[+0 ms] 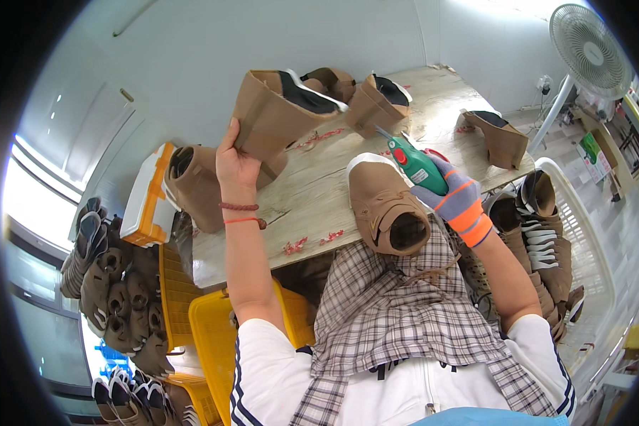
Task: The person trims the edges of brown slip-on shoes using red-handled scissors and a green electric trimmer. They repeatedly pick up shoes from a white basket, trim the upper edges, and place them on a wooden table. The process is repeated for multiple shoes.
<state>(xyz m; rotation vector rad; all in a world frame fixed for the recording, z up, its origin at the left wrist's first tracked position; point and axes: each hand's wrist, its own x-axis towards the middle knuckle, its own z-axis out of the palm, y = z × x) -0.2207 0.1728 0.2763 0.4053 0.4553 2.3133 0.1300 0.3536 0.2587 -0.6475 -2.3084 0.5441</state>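
The near brown shoe (387,202) lies over the lap at the table's close edge, just left of the gloved right hand (453,193), the nearer of the two; whether they touch is hard to tell. Its long axis runs away from the body, white-edged toe outward. That hand is wrapped round a green cutter (413,167), blades pointing forward and left. The left hand (236,167) grips another shoe (273,113) well apart, above the table (305,227), with bare tabletop between it and the near shoe
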